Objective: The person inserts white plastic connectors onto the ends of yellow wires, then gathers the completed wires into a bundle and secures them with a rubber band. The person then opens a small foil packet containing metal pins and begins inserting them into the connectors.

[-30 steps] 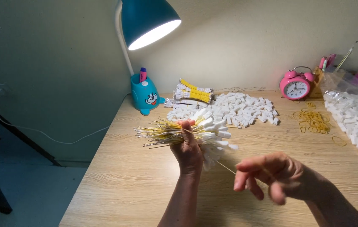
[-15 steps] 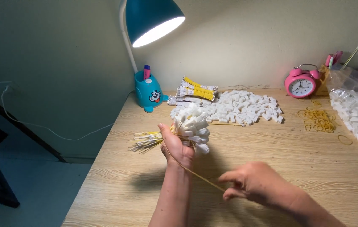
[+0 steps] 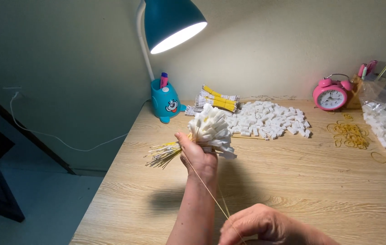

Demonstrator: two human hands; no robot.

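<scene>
Item: bundle of yellow wires w/ white connectors (image 3: 208,131), held up over the desk (image 3: 292,181), well in front of the lamp base (image 3: 166,103). Left hand (image 3: 197,156) fingers clamped round bundle mid-length. Right hand (image 3: 261,224), nearer than the lamp, fingers closed on a stretched rubber band (image 3: 204,183) (taut, thin). Risk: band may snap or slip off; loose grip would let wires splay.

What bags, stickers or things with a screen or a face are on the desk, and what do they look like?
Clear plastic bag: right edge of the desk, crinkly, with small white pieces by it.
Alarm clock: back right by the wall, round, pink, white dial.
Pen holder: under the lamp, teal, with a cartoon face.
No screens.
</scene>
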